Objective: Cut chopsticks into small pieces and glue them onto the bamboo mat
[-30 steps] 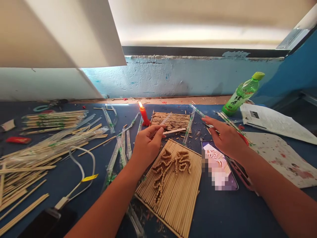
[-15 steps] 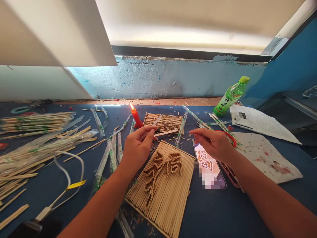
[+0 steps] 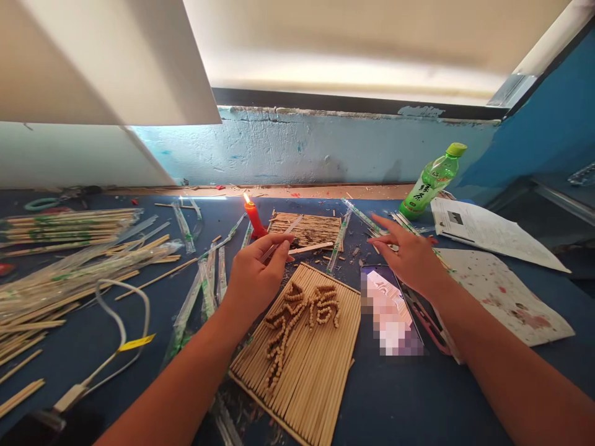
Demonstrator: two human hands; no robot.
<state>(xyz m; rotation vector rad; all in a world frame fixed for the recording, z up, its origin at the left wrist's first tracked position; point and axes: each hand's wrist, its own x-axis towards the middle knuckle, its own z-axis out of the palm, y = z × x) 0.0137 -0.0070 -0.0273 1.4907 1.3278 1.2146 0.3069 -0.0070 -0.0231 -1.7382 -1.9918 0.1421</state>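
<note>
My left hand (image 3: 260,266) pinches a slim, pale translucent stick (image 3: 292,224) between thumb and fingers. The stick points up and right, over a small dark-stained stick mat (image 3: 309,224). Close to that hand, a lit red candle (image 3: 254,217) stands on the table. My right hand (image 3: 413,257) is open, index finger stretched out, beside small sticks and plastic wrappers (image 3: 360,214); I see nothing held in it. Between my forearms lies a panel of wooden sticks (image 3: 320,365), with raised shapes of small wooden beads or slices (image 3: 283,334) on its upper part.
A phone (image 3: 395,310) lies right of the panel, its screen partly blurred. Chopsticks in plastic wrap (image 3: 74,226) and a white cable (image 3: 123,328) are at left. A green bottle (image 3: 432,179), printed sheets (image 3: 497,232) and a stained paper (image 3: 506,297) are at right.
My right hand has moved up and slightly right, from above the phone's top to the sticks and wrappers, and its fingers have spread. My left hand stays almost in place with its stick.
</note>
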